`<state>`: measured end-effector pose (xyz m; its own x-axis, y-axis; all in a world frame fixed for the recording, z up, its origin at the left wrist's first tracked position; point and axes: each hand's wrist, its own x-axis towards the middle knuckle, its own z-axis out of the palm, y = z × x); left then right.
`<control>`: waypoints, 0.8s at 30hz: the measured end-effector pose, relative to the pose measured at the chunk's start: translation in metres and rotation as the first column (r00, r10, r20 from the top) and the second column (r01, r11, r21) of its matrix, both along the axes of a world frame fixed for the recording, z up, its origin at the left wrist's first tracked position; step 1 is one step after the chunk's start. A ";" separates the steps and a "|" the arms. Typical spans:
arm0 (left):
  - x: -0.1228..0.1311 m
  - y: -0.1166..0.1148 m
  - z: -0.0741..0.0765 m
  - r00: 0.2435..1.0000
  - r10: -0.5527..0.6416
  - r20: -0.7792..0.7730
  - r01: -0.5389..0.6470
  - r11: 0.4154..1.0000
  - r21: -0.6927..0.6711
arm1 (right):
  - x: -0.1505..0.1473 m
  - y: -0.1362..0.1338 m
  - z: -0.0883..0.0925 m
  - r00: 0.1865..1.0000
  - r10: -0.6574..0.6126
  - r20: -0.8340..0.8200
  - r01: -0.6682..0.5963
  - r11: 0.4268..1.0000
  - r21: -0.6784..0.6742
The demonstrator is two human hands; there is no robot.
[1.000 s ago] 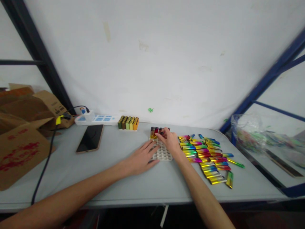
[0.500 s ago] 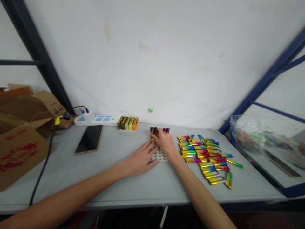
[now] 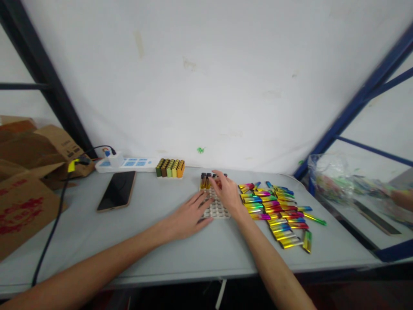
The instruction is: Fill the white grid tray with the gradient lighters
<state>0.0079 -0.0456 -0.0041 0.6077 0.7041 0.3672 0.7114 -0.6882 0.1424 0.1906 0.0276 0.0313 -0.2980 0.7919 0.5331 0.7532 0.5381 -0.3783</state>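
Note:
My left hand [image 3: 189,217] lies flat with its fingers spread, its fingertips on the left side of a white tray [image 3: 217,211] with rows of round holes. My right hand [image 3: 227,193] hovers over the far part of that tray. Its thumb and forefinger are apart, and I see nothing between them. Several shiny lighter-like tubes [image 3: 204,181] with dark tops stand upright in the tray's back row, partly hidden by my right hand. To the right, many loose metallic tubes [image 3: 274,206] in gold, red, blue and green lie in a pile.
A second block of upright tubes [image 3: 170,168], green to orange, stands near the wall. Left of it are a white power strip [image 3: 142,163], a phone [image 3: 116,191], a black cable [image 3: 60,215] and cardboard boxes [image 3: 22,206]. A clear plastic bag [image 3: 332,174] sits beyond the blue frame.
My right hand has lifted off the tubes in the back row, and its fingers have parted. My left hand stays on the tray. The view has shifted slightly.

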 end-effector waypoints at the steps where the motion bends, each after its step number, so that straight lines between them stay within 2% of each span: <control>1: 0.000 0.000 0.000 1.000 0.000 -0.007 0.000 1.000 -0.003 | 0.002 0.000 0.000 1.000 0.018 0.007 -0.018 1.000 0.004; 5: -0.001 0.000 0.000 1.000 0.009 -0.024 -0.010 1.000 -0.022 | 0.006 0.000 0.000 0.991 0.035 0.126 -0.027 0.997 -0.068; 8: -0.001 0.001 0.000 1.000 0.008 -0.005 -0.008 1.000 -0.017 | 0.008 0.001 0.002 0.992 0.025 0.125 -0.017 0.998 -0.063; 10: -0.002 0.002 0.000 1.000 0.007 -0.004 -0.007 1.000 -0.012 | 0.014 0.004 0.006 0.996 -0.025 0.082 0.028 0.999 -0.033; 14: -0.003 0.003 0.000 1.000 -0.007 -0.007 0.007 1.000 -0.004 | 0.043 0.019 0.010 0.971 -0.230 0.071 0.232 0.973 -0.017; 17: -0.004 0.003 0.001 1.000 -0.010 -0.020 0.010 1.000 -0.007 | 0.073 0.029 0.005 0.911 -0.387 0.141 0.394 0.919 -0.023; 20: -0.004 0.002 0.003 0.999 -0.007 -0.036 0.006 1.000 -0.020 | 0.097 0.034 -0.005 0.787 -0.562 0.255 0.598 0.796 -0.090; 22: -0.003 0.002 0.004 0.999 -0.006 -0.039 0.005 1.000 -0.030 | 0.107 0.034 -0.010 0.730 -0.594 0.337 0.670 0.719 -0.185; 24: -0.003 0.002 0.004 0.999 -0.002 -0.042 0.000 0.999 -0.038 | 0.111 0.035 -0.012 0.721 -0.572 0.391 0.682 0.684 -0.259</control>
<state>0.0046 -0.0439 0.0003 0.6228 0.7165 0.3143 0.7164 -0.6837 0.1391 0.3015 0.0626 0.0195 0.2618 0.9536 0.1490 0.9555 -0.2344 -0.1791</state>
